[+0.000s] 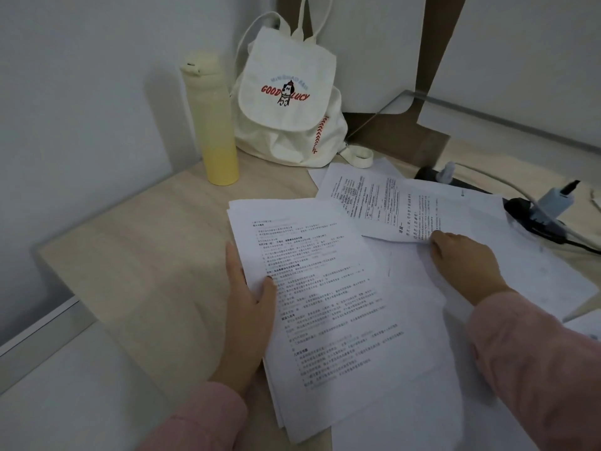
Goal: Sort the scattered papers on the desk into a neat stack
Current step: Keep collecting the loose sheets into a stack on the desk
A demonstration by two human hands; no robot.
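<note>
- The left hand (248,307) holds the stack of papers (325,288) at its left edge: the thumb lies on the top page and the straight fingers run along that edge, nipping the stack between them.
- The top page is covered in dense lines of Chinese print with bolder headings, too small to read.
- The right hand (461,258) has its fingers curled down over the near edge of a printed sheet (422,213); the fingertips are hidden, and the edge lifts slightly at them.
- That sheet lies sideways, with rows of Chinese characters running away from the fingertips. It overlaps more loose sheets (357,190) beyond them.
- Blank sheets (416,288) lie under the right palm, between the two hands.
- All the paper rests on a pale wooden desk (146,255).
- Well beyond the left fingertips stand a yellow bottle (214,125) and a white backpack (286,102), printed "GOOD LUCY" in red around a cartoon dog.
- Right of the right fingers lies a black power strip (527,213).
</note>
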